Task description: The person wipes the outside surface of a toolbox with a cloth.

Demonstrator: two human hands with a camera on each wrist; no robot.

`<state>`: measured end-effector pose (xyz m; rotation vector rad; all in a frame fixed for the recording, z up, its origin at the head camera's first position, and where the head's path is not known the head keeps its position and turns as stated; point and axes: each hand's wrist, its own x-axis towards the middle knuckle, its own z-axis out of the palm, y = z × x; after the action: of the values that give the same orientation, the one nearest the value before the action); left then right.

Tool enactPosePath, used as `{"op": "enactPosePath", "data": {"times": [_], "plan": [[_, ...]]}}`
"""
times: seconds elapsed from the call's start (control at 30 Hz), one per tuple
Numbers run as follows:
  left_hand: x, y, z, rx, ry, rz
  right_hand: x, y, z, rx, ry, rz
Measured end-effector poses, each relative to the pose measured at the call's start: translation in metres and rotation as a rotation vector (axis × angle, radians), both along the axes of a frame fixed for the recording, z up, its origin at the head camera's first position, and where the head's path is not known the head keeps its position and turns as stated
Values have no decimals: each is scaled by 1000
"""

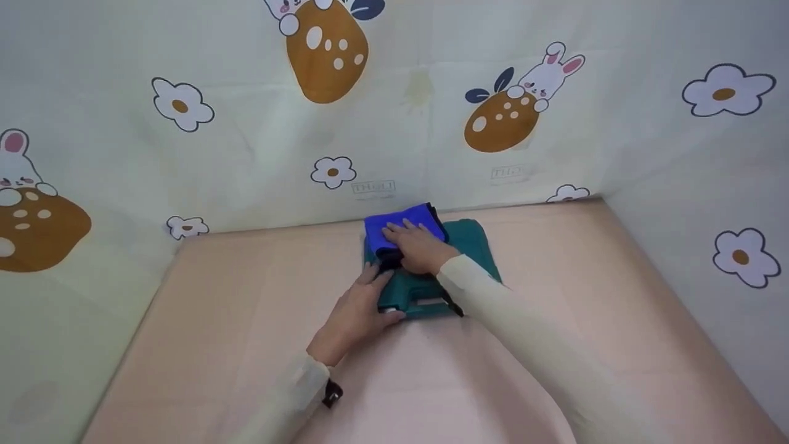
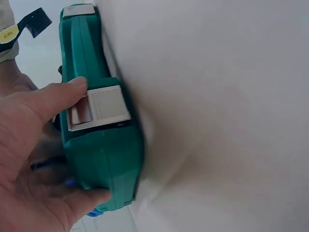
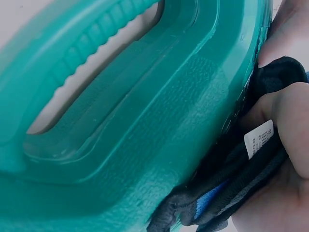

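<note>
A green plastic case (image 1: 471, 237) with a moulded handle (image 3: 108, 41) lies flat near the back wall. On its far left part is a folded blue cloth (image 1: 385, 231) with black edging and a small white label (image 3: 259, 139). My right hand (image 1: 425, 248) lies over the cloth, fingers spread on top and thumb tucked at its black edge. My left hand (image 1: 357, 308) grips the case's near left corner. In the left wrist view its thumb touches a pale latch (image 2: 100, 107), and a fingertip bends over the case's side.
The case rests on a pale pinkish table surface (image 1: 259, 320). Pale fabric walls (image 1: 419, 135) printed with rabbits and flowers rise behind and on both sides, close to the case's far edge. A black strap (image 1: 331, 393) hangs at the left sleeve.
</note>
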<state>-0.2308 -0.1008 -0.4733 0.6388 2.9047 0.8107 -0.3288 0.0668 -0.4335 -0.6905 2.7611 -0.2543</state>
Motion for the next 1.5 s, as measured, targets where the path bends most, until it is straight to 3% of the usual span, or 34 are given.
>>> {"op": "enactPosePath", "data": {"times": [0.17, 0.33, 0.47, 0.63, 0.8, 1.1, 1.5], "plan": [[-2, -3, -3, 71, -74, 81, 0, -2, 1, 30, 23, 12], [-7, -10, -4, 90, -183, 68, 1, -5, -2, 44, 41, 19], [-10, -17, -5, 108, -222, 33, 4, -8, -5, 52, 57, 34], [-11, -21, -8, 169, -242, -8, 10, -11, -4, 48, 52, 59], [-11, -21, -8, 202, -250, 13, 15, -13, -1, 42, 58, 86], [-11, -22, -8, 180, -216, -31, 30, -9, -1, 22, 76, 162], [-9, -23, -10, 137, -248, -90, 54, 3, -8, 10, 122, 256]]}}
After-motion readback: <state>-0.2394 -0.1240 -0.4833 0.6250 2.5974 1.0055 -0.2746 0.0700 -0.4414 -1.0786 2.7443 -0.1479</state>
